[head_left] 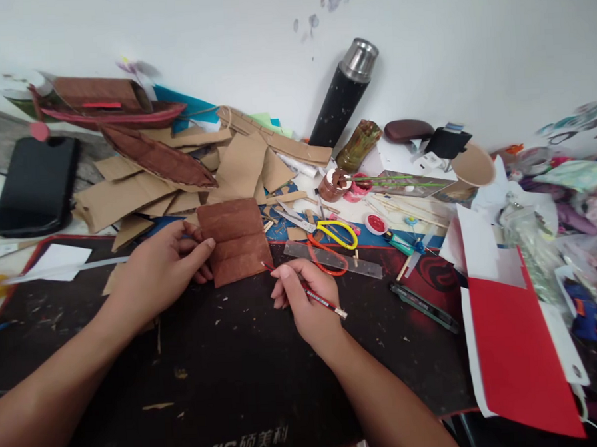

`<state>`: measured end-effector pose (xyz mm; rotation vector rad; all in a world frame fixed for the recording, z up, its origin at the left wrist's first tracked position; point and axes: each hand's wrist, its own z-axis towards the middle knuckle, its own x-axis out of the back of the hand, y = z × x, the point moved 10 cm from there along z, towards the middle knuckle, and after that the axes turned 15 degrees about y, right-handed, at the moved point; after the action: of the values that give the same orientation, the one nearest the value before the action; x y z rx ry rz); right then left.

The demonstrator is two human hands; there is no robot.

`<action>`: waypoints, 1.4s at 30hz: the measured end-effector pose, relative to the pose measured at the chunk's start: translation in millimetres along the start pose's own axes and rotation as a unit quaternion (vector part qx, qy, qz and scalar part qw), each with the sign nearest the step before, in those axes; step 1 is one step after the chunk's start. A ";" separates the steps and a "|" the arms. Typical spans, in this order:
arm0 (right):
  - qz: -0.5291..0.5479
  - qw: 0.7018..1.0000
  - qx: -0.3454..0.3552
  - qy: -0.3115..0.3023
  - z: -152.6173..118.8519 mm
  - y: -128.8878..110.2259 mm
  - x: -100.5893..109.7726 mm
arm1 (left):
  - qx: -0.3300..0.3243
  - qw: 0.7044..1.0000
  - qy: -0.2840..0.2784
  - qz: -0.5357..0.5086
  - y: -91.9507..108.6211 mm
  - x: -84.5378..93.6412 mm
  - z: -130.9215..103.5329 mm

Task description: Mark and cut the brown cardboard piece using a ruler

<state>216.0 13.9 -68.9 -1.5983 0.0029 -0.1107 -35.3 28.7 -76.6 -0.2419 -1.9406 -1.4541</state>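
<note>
- The brown panel (237, 243) lies on the far part of the dark mat (197, 382), between the two hands and just nearer than the heap of cardboard scraps (124, 192).
- The left hand (183, 259) is half curled at the panel's left edge, its thumb touching there; whether the fingers pinch it from beneath, I cannot tell.
- The right hand (305, 293) is closed around a red-and-dark pencil (322, 301) in a writing grip, the tip at the panel's near right corner.
- The panel could slide or swivel under the pencil, since only its left edge appears steadied while the tip works at the opposite side.
- The creases across the panel could throw a line off, and a hard press might dent or tear the surface if it is as soft as cardboard.
- A sweep to the right could catch the scissors (336, 233) or shift the clear ruler (365, 267), both lying close beyond the right hand.
- The panel sits slightly askew: its far edge leans left, its near edge right, and its creases run roughly left to right.
- Its long axis seems to run far to near, though it is close to square.
- The pencil slants, tip far left, blunt end near right.
</note>
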 end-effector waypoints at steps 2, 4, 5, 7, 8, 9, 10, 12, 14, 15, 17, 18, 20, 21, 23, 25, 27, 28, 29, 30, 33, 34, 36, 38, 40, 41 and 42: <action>0.009 1.000 -0.004 0.020 2.2 -1.5 5.7 | -0.004 1.000 0.000 0.006 -0.9 0.2 -0.1; 0.020 0.999 -0.008 0.041 5.3 -3.9 11.8 | -0.009 1.000 -0.002 0.011 -0.6 0.4 -0.4; 0.026 0.998 -0.010 0.050 7.0 -5.0 14.8 | -0.011 1.000 -0.003 0.010 -0.1 0.2 -0.5; 0.037 0.997 -0.015 0.069 10.4 -6.6 20.6 | -0.011 1.000 -0.007 0.001 1.3 -0.5 -0.6; 0.040 0.996 -0.017 0.076 11.8 -7.4 23.0 | -0.010 1.000 -0.008 -0.004 2.0 -1.0 -0.6; 0.041 0.996 -0.016 0.080 13.0 -8.2 24.8 | -0.008 1.000 -0.008 -0.009 2.7 -1.2 -0.5; 0.041 0.996 -0.013 0.083 14.0 -9.4 26.3 | -0.005 1.000 -0.009 -0.011 3.3 -1.4 -0.5; 0.038 0.996 -0.002 0.083 15.5 -12.2 28.5 | -0.005 1.000 -0.009 -0.010 5.2 -1.2 -0.9; 0.030 0.996 0.009 0.081 16.6 -14.9 30.9 | -0.010 1.000 -0.009 -0.008 7.7 -0.5 -1.6; 0.024 0.996 0.015 0.079 17.2 -16.2 32.6 | -0.012 1.000 -0.010 -0.008 8.7 -0.3 -2.0; 0.005 0.997 0.031 0.071 18.7 -20.3 36.5 | -0.012 1.000 -0.012 -0.016 9.6 0.0 -2.4; -0.009 0.997 0.045 0.064 19.4 -23.5 38.9 | -0.009 1.000 -0.013 -0.021 9.3 -0.2 -2.4; -0.053 0.994 0.087 0.050 20.9 -32.6 44.1 | -0.007 1.000 -0.016 -0.026 8.3 -1.1 -2.2; -0.083 0.989 0.114 0.044 21.6 -38.1 47.5 | -0.007 0.999 -0.017 -0.027 7.8 -1.7 -2.1; -0.147 0.974 0.171 0.029 22.6 -49.6 53.0 | -0.010 0.999 -0.019 -0.029 7.0 -3.1 -1.8; -0.204 0.952 0.228 0.009 23.0 -60.2 57.4 | -0.012 0.999 -0.017 -0.032 5.9 -3.4 -1.6; -0.252 0.928 0.273 -0.013 23.9 -66.3 61.0 | -0.013 0.999 -0.013 -0.037 5.5 -3.0 -1.7; -0.274 0.915 0.294 -0.019 24.5 -68.3 63.3 | -0.015 0.999 -0.013 -0.039 5.9 -2.9 -2.0; -0.291 0.902 0.317 -0.026 24.5 -70.1 65.0 | -0.018 0.999 -0.013 -0.041 6.5 -2.8 -2.4; -0.308 0.888 0.339 -0.028 24.5 -71.1 67.1 | -0.021 0.999 -0.014 -0.043 7.3 -2.9 -2.8; -0.360 0.856 0.367 -0.049 26.6 -63.5 70.3 | -0.024 0.998 -0.011 -0.052 8.2 -2.7 -3.3; -0.376 0.848 0.369 -0.055 27.5 -59.7 71.0 | -0.024 0.998 -0.008 -0.054 8.0 -2.5 -3.1; -0.402 0.835 0.369 -0.068 28.8 -51.8 71.6 | -0.026 0.998 -0.005 -0.052 7.4 -2.7 -2.7; -0.415 0.829 0.366 -0.079 29.0 -47.0 72.0 | -0.027 0.998 -0.005 -0.047 6.9 -3.4 -2.3; -0.404 0.834 0.367 -0.075 27.4 -49.5 73.5 | -0.027 0.999 -0.007 -0.042 6.8 -3.9 -2.3; -0.388 0.842 0.369 -0.066 25.7 -53.9 74.8 | -0.027 0.999 -0.009 -0.040 7.1 -4.1 -2.3; -0.365 0.854 0.367 -0.054 23.7 -59.0 76.2 | -0.029 0.999 -0.009 -0.038 7.6 -4.1 -2.3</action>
<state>289.7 34.0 -5.4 -0.7606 -0.6680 -0.5457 -27.3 30.3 -72.9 -0.2105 -1.9433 -1.5640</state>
